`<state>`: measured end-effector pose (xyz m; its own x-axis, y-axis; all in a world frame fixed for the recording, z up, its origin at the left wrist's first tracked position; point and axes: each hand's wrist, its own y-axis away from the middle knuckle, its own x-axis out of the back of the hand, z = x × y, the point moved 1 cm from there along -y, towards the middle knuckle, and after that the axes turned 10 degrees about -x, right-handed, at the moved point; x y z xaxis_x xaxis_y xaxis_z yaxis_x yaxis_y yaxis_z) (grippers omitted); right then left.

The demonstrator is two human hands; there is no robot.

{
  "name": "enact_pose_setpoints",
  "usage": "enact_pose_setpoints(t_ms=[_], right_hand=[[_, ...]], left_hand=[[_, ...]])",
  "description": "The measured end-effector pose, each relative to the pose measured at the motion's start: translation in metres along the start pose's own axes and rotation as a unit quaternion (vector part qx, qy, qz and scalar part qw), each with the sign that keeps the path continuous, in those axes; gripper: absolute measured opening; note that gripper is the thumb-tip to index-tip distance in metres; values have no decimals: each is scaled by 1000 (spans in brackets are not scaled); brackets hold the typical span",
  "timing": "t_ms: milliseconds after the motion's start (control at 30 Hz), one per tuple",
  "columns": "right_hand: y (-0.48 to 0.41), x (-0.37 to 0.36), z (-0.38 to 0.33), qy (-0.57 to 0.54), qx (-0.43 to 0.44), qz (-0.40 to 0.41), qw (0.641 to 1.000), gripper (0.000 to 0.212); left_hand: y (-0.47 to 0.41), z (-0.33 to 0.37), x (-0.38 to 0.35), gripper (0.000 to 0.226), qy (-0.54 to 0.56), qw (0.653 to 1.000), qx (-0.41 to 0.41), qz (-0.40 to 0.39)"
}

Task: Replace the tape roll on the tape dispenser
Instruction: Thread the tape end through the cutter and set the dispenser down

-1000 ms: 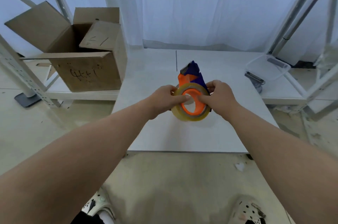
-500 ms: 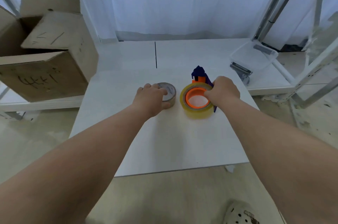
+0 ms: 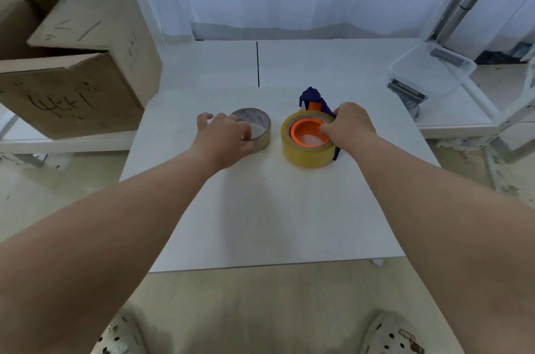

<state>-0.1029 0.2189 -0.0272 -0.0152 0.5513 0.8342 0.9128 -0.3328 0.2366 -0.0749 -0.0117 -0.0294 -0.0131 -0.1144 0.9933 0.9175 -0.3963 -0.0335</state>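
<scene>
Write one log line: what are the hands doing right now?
left hand: holds thin roll on table | right hand: grips tape dispenser, thumb in orange hub | yellow roll: around hub

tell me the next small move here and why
Probably let go of the thin roll and bring the left hand over to the dispenser. The thick yellow roll already sits on its orange hub, steadied by the right hand, while the thin roll lies flat on the table; feeding the tape end likely comes next.
</scene>
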Motion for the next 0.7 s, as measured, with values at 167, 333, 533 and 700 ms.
enact_pose_setpoints(t_ms=[167, 333, 533, 700], right_hand=[[2, 3, 1, -115, -42, -23, 992, 20], [11, -2, 12, -276, -72, -38, 958, 26], [14, -4, 20, -344, -90, -92, 930, 25], [11, 0, 23, -307, -72, -102, 943, 49]], left_hand=[[-1, 8, 1, 38, 10, 1000, 6, 5], [-5, 20, 1, 38, 42, 998, -31, 43], [-22, 39, -7, 52, 33, 995, -89, -26], [-27, 40, -3, 55, 43, 995, -66, -60]])
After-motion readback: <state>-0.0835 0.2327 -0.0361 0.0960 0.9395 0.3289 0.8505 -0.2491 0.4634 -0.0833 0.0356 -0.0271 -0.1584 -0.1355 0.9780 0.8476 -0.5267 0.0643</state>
